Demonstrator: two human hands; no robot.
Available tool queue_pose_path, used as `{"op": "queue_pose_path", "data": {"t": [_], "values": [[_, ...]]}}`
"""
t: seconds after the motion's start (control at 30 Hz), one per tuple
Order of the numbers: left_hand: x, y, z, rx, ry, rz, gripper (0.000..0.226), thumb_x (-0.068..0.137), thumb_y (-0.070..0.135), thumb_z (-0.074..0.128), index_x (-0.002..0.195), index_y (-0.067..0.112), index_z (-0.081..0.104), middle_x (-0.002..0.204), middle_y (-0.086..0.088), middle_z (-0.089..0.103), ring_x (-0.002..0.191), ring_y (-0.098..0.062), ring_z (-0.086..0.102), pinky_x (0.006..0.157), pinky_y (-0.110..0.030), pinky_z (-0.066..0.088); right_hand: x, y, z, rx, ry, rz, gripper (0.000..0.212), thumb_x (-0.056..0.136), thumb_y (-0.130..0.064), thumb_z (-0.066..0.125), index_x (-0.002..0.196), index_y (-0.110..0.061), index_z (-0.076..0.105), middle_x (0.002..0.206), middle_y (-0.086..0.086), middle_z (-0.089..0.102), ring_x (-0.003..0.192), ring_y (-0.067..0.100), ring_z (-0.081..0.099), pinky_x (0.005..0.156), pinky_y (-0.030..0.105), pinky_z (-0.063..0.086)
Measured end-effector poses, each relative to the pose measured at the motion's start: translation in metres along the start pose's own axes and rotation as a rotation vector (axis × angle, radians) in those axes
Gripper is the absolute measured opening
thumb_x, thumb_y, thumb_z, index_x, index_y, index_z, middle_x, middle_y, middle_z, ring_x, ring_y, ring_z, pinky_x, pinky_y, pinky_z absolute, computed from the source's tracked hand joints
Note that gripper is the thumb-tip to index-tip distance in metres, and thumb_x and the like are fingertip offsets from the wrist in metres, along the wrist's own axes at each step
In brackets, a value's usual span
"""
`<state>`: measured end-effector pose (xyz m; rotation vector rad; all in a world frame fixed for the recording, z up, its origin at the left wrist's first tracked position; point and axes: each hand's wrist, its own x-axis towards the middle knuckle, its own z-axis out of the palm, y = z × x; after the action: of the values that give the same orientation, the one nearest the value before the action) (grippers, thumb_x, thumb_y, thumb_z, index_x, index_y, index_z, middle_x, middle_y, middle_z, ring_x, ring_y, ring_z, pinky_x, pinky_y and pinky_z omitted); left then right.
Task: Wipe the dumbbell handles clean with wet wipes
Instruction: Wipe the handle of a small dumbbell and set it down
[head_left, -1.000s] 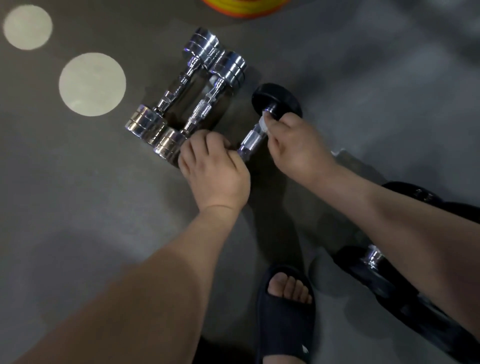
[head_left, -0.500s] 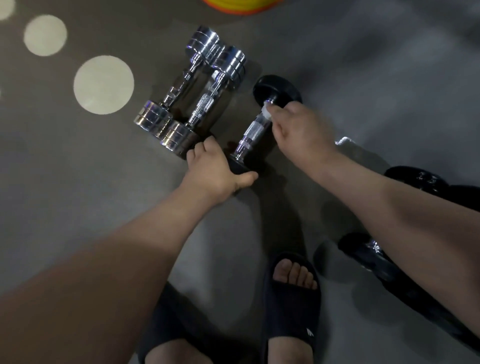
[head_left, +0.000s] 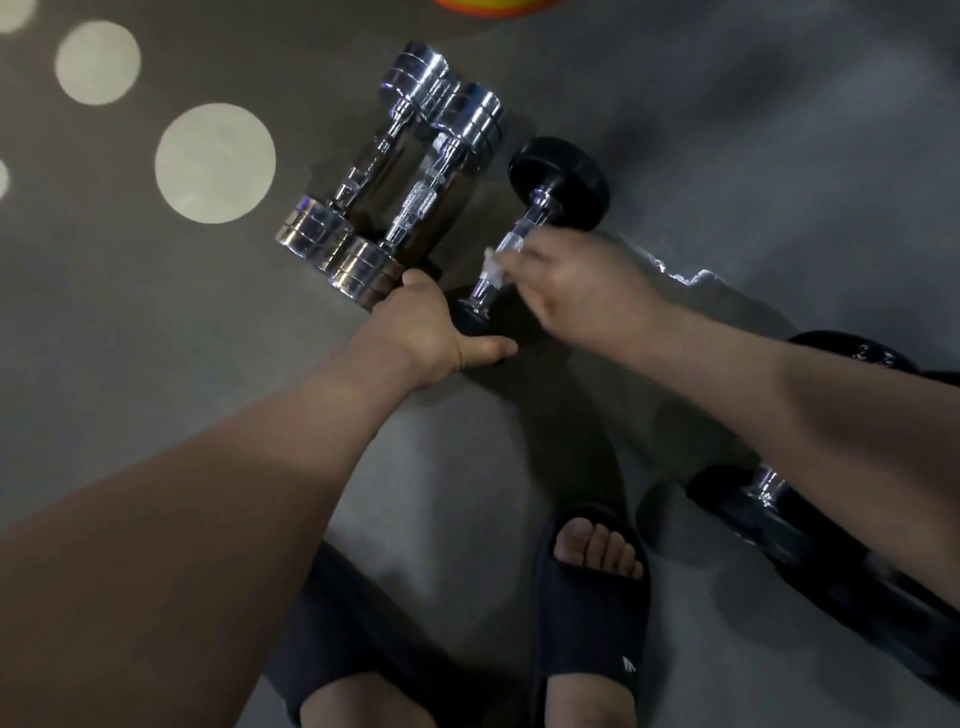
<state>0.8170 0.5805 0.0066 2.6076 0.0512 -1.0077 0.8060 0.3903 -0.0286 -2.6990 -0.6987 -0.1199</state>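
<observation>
On the floor (head_left: 727, 156) our left hand (head_left: 415, 332) grips one black dumbbell (head_left: 558, 182) by its near head while our right hand (head_left: 582, 291) pinches one wet wipe (head_left: 491, 267) against its handle, just beside two chrome dumbbells (head_left: 415, 205).

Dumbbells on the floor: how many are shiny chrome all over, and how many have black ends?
Chrome dumbbells: 2
Black-ended dumbbells: 2 for certain, one under the wet wipe and one half hidden at lower right; the dark shapes near that one may be more
Total: at least 4
</observation>
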Motion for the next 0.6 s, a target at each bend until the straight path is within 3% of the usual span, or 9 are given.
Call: {"op": "queue_pose_path", "data": {"t": [0.13,0.3,0.4,0.47,0.6], "values": [[-0.002,0.002,0.002,-0.018,0.024,0.011,0.116,0.062,0.066,0.084,0.137,-0.005,0.031,0.131,-0.016,0.056,0.121,-0.032,0.055,0.083,-0.029,0.039,0.011,0.013,-0.004,-0.061,0.09,0.203,0.04,0.098,-0.024,0.039,0.117,-0.007,0.07,0.09,0.02,0.061,0.067,0.042,0.061,0.053,0.04,0.048],[-0.003,-0.001,0.003,-0.052,0.019,0.03,0.106,0.063,0.062,0.085,0.131,-0.001,0.034,0.108,-0.006,0.051,0.11,-0.027,0.057,0.079,-0.029,0.039,-0.004,-0.012,0.003,0.039,-0.102,-0.216,0.031,0.091,-0.013,0.063,0.12,-0.004,0.071,0.084,0.014,0.061,0.068,0.036,0.062,0.052,0.038,0.052],[-0.003,0.0,0.004,-0.046,0.04,0.031,0.11,0.063,0.063,0.085,0.134,-0.002,0.032,0.12,-0.013,0.055,0.117,-0.03,0.056,0.087,-0.032,0.045,0.012,0.007,-0.002,-0.03,-0.006,-0.1,0.033,0.102,-0.024,0.046,0.117,-0.008,0.07,0.09,0.015,0.061,0.073,0.038,0.062,0.055,0.043,0.053],[-0.002,-0.001,0.007,-0.037,0.05,0.031,0.113,0.059,0.066,0.085,0.132,-0.001,0.032,0.129,-0.017,0.055,0.119,-0.033,0.056,0.095,-0.038,0.048,0.014,0.009,-0.002,-0.028,0.024,0.031,0.032,0.101,-0.022,0.047,0.116,-0.006,0.069,0.09,0.017,0.06,0.072,0.039,0.06,0.055,0.045,0.052],[0.0,-0.005,0.009,-0.047,0.038,0.039,0.111,0.054,0.07,0.085,0.127,0.004,0.033,0.12,-0.015,0.059,0.11,-0.032,0.06,0.088,-0.041,0.053,0.004,-0.013,0.002,-0.008,-0.128,-0.21,0.039,0.095,-0.019,0.043,0.122,-0.007,0.069,0.092,0.015,0.062,0.08,0.038,0.064,0.062,0.045,0.056]]}}
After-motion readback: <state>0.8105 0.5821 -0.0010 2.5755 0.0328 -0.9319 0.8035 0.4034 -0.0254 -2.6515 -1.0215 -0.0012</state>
